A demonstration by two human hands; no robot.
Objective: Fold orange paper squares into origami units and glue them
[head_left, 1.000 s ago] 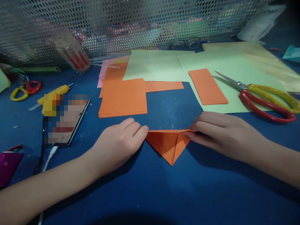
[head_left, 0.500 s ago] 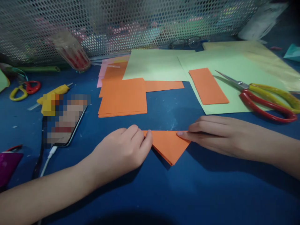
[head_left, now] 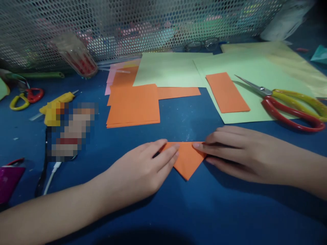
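A folded piece of orange paper (head_left: 187, 163), triangular with its point toward me, lies on the blue tabletop (head_left: 189, 211). My left hand (head_left: 146, 163) rests over its left corner, fingers stretched out and lying on the paper, with a small gap between two of them. At the right corner, my right hand (head_left: 237, 153) holds the paper. One fingertip presses on top near the upper edge, and the thumb sits by the lower right edge. Both corners are partly hidden under the fingers.
Beyond the hands lie stacked orange sheets (head_left: 133, 105), light green sheets (head_left: 173, 69) and an orange rectangle (head_left: 227, 93). Large scissors (head_left: 270, 95) are at right. A phone (head_left: 71, 132), yellow glue gun (head_left: 57, 103), smaller scissors (head_left: 28, 98) and jar (head_left: 84, 63) stand left, before a perforated metal panel (head_left: 153, 23).
My left hand has uncurled its fingers and slid right, spreading them over the paper. My right thumb has moved slightly away from its fingers. The folded paper stays in place.
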